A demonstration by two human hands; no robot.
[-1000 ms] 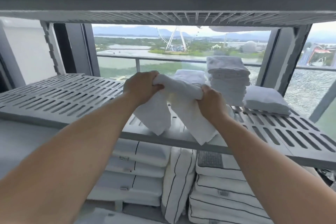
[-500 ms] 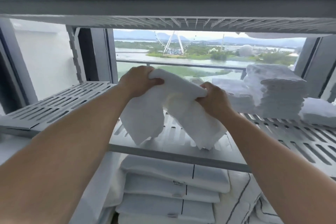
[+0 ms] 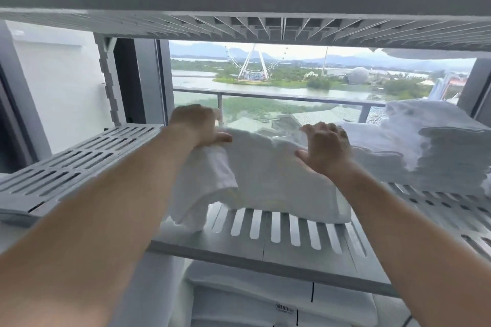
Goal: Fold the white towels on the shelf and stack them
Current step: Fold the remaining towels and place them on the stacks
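Note:
A white towel point(image 3: 268, 178) lies partly folded on the grey slotted shelf point(image 3: 79, 162), its left end drooping toward the shelf's front edge. My left hand point(image 3: 196, 125) grips the towel's upper left corner, thumb on top. My right hand point(image 3: 325, 148) rests on the towel's right side with fingers spread and fairly straight. A tall stack of folded white towels point(image 3: 441, 151) stands on the shelf to the right, with a lower folded pile point(image 3: 372, 156) just behind my right hand.
Another slotted shelf point(image 3: 265, 32) hangs close overhead. White bedding with black trim point(image 3: 265, 297) is stacked on the level below. Behind the shelf is a window with a balcony rail point(image 3: 265, 95). The shelf's left half is bare.
The towel has come down from mid-air onto the shelf and spread wider. My right hand has let go its grip and flattened on the towel. The view has shifted left and closer.

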